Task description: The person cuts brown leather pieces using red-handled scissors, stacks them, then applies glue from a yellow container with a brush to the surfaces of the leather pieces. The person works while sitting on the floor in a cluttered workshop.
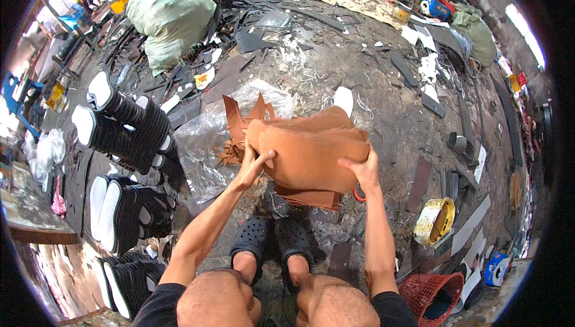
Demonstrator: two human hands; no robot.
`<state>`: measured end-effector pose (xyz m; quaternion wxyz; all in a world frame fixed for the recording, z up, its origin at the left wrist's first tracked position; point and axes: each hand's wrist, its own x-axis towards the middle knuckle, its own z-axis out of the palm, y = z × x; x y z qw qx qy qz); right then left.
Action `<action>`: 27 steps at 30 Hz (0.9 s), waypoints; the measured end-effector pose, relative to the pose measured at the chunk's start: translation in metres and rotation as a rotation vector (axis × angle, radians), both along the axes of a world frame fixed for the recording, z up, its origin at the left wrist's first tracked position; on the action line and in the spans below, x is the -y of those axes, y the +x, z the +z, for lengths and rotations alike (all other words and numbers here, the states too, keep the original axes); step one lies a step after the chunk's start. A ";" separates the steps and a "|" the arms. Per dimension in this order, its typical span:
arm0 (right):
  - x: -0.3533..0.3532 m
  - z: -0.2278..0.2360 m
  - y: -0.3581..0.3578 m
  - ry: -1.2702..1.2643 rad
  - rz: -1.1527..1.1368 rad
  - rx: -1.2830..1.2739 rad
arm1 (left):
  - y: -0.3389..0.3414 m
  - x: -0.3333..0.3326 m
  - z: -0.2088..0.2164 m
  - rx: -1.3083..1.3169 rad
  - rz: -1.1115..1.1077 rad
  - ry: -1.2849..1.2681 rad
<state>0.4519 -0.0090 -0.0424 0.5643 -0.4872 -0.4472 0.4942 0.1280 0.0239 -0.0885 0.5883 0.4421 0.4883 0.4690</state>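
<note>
Between my two hands is a thick stack of tan-brown, sole-shaped sheets (311, 153), held up above the floor in front of my knees. My left hand (254, 162) grips its left end, thumb on the top face. At the right end, my right hand (362, 168) clasps the edge, thumb also on top; the fingers of both hands are partly hidden behind the stack. Below it lies a pile of flat reddish-brown sheets (308, 198), mostly covered from view. Pointed brown offcuts (230, 153) stick up beside my left hand. An orange-red loop (359, 194) shows just under my right hand.
Stacks of black-and-white soles (123, 213) stand on the left. A pale green sack (171, 12) bulges at the far left. Clear plastic sheeting (206, 141) lies beside the offcuts. At right are a yellow-white tub (434, 221) and a red basket (428, 294). Scraps litter the floor.
</note>
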 end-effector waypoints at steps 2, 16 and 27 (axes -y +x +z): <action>-0.009 0.008 0.001 -0.062 -0.088 0.027 | 0.006 -0.005 0.016 -0.012 -0.284 0.017; 0.029 -0.031 0.056 0.052 0.208 0.337 | 0.008 0.003 -0.022 -0.168 -0.338 0.250; 0.022 -0.001 0.031 0.069 0.157 0.263 | -0.005 0.007 0.024 -0.159 -0.339 0.223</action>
